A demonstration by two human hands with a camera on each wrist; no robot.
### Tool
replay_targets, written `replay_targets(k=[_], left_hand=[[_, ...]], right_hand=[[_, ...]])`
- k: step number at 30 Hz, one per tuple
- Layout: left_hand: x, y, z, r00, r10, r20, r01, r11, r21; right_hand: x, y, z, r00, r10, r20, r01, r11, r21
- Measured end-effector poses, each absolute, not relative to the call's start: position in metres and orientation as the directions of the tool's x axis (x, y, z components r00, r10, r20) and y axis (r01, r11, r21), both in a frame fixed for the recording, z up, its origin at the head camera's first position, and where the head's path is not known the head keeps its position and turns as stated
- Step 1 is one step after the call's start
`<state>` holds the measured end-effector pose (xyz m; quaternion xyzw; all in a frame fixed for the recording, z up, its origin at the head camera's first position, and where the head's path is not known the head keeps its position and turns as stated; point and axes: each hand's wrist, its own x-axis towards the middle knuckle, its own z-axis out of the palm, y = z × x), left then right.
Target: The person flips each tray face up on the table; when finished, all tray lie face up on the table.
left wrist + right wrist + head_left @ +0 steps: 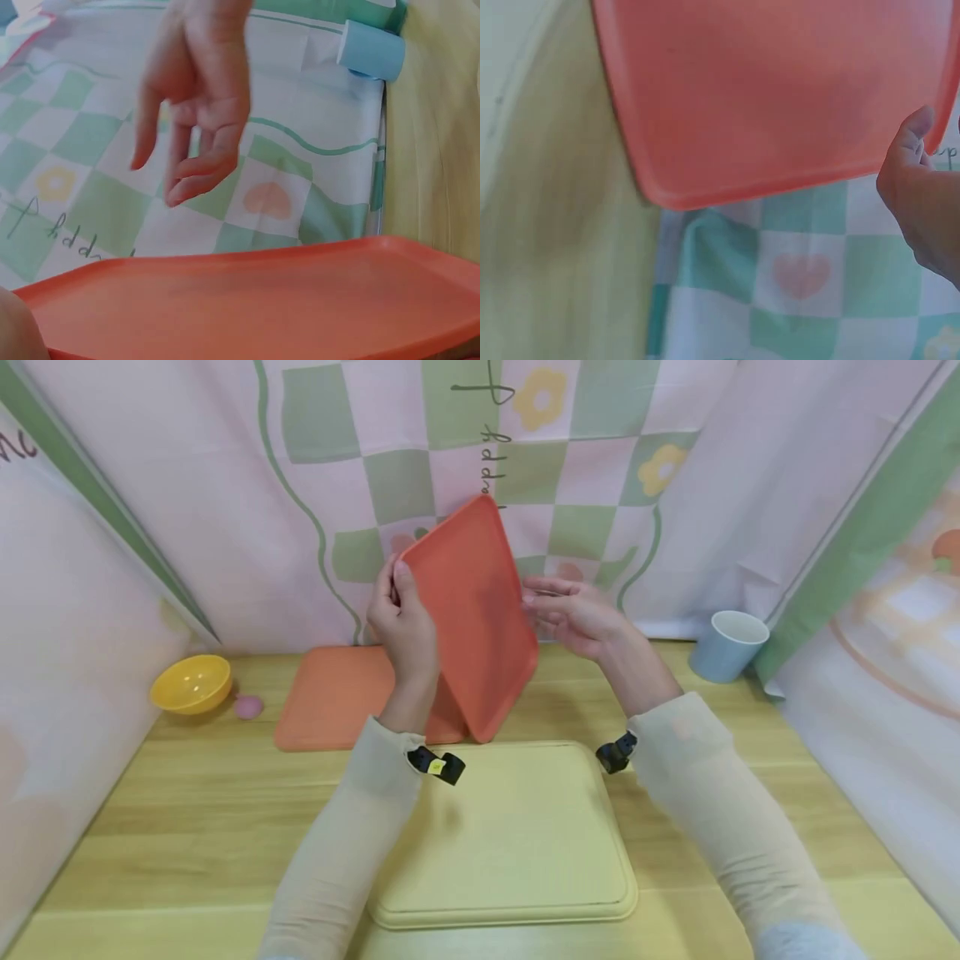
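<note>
A red tray (472,610) is held up on a tilt, its lower corner down by the tabletop. My left hand (407,618) grips its upper left edge, with the thumb on the inner face. Beside the right edge is my right hand (577,614), its fingers loosely extended and the tips right at the rim. The left wrist view has the right hand (202,112) beyond the tray, fingers softly bent around nothing. An orange tray (330,693) lies flat behind my left forearm, partly hidden by the raised one. In front is a pale yellow tray (510,835), flat on the table.
At the back left stand a yellow bowl (191,685) and a small pink round object (248,707). A light blue cup (729,647) is at the back right. A patterned curtain (600,460) hangs close behind the wooden table (187,827).
</note>
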<state>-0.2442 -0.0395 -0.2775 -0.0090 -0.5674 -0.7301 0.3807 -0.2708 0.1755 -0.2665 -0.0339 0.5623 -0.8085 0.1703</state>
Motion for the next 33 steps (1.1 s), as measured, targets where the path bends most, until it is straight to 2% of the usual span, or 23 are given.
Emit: replay_targets(k=[4, 10, 16, 21, 26, 33], left_hand=[[-0.248, -0.045, -0.279, -0.708, -0.596, 0.379, 0.563, -0.152, 0.812], [-0.251, -0.050, -0.283, -0.689, -0.658, 0.305, 0.567, -0.227, 0.792], [-0.252, -0.054, -0.284, -0.679, -0.686, 0.263, 0.595, -0.304, 0.743], [-0.253, -0.058, -0.282, -0.680, -0.693, 0.240, 0.610, -0.352, 0.710], [-0.253, -0.060, -0.282, -0.701, -0.680, 0.216, 0.602, -0.402, 0.690], [-0.253, -0.063, -0.282, -0.721, -0.684, 0.114, 0.575, -0.498, 0.649]], right_hand=[[-0.270, 0.182, -0.281, -0.928, -0.344, -0.145, 0.257, -0.305, -0.917], [-0.268, 0.197, -0.303, -0.928, -0.317, -0.194, 0.299, -0.326, -0.897], [-0.269, 0.214, -0.322, -0.929, -0.287, -0.234, 0.329, -0.350, -0.877], [-0.270, 0.225, -0.336, -0.928, -0.275, -0.252, 0.334, -0.315, -0.888], [-0.271, 0.233, -0.344, -0.932, -0.241, -0.271, 0.337, -0.298, -0.893], [-0.271, 0.239, -0.357, -0.930, -0.203, -0.308, 0.357, -0.285, -0.890]])
